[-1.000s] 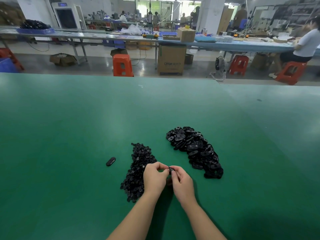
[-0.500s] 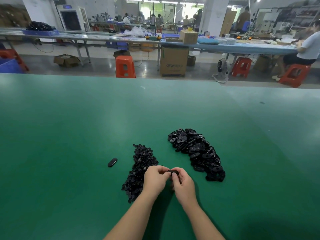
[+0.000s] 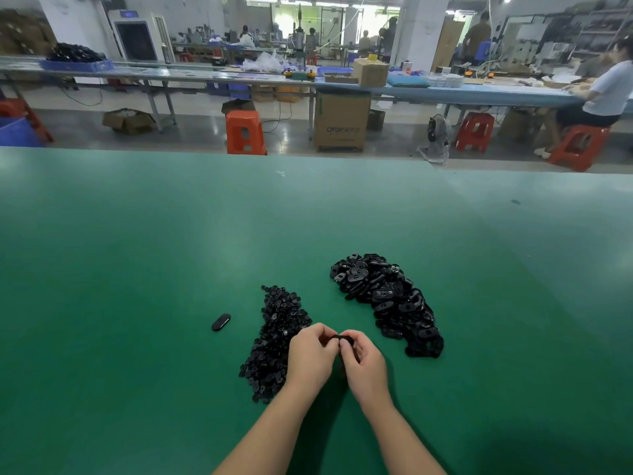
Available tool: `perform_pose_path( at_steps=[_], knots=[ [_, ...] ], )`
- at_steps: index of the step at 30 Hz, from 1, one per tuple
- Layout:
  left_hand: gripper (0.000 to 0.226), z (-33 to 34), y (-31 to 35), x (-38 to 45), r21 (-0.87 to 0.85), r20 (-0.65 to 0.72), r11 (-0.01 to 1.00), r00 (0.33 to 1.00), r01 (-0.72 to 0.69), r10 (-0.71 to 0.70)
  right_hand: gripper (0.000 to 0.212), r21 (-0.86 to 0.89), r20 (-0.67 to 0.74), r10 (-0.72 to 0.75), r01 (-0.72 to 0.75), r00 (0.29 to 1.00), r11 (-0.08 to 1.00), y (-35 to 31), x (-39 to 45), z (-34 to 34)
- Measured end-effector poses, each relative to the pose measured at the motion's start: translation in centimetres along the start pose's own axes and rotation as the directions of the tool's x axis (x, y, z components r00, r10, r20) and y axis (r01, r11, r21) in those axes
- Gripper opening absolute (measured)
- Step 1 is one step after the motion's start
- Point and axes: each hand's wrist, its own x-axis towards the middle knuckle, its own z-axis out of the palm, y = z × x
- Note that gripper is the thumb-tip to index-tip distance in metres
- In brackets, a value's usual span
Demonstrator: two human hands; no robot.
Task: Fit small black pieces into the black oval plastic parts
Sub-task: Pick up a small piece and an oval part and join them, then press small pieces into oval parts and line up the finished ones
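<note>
Since the earlier frames the two hands are keeping to the same spot between the heaps, while the oval piece is now lying more plainly across the gap between them. The left hand [image 3: 313,351] and the right hand [image 3: 361,363] are meeting knuckle to knuckle low over the green surface [image 3: 137,269], both sets of fingers [image 3: 346,342] curling in and pinching one black oval part [image 3: 339,337] from either end. Its long axis is running left to right, from one hand toward the other, so the pressing-in is probably going to come from the thumbs on the near side; neither hand is sitting nearer to it than the other.

The pile of small black pieces [image 3: 274,337] is lying just beside and partly under the left hand, and the pile of oval parts [image 3: 387,303] is lying a little apart, beyond and to the right of the right hand. One single oval part [image 3: 221,322] is lying alone to the left of the small-piece heap.

Whether a small piece is already sitting in the held oval is not showing: the curled fingers are covering most of it, and black on black is giving nothing away.
</note>
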Motion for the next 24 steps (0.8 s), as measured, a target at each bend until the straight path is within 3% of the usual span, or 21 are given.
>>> perform_pose_path(
  at_steps=[11,17,20,24],
  knots=[
    [0.026,-0.1,-0.9,-0.5,0.258,0.021,0.93,0.964,-0.262,0.266,0.015,-0.027,0.04,-0.007,0.008,0.999,1.0,-0.1,0.3,-0.2],
    [0.024,-0.7,-1.2,-0.5,0.44,0.024,0.815,0.912,-0.377,0.409,0.014,0.057,0.023,0.018,-0.02,1.0,0.998,-0.2,0.0,-0.2],
    [0.021,-2.7,-2.1,0.2,0.447,-0.136,0.854,0.923,-0.268,0.361,0.015,0.07,0.017,0.023,-0.024,1.0,0.997,-0.3,-0.3,0.0],
    [0.025,-7.0,-5.7,1.8,0.421,-0.364,0.906,0.922,0.039,0.13,0.012,0.03,0.047,0.019,-0.021,0.999,0.999,-0.4,-0.5,-0.1]
  ],
)
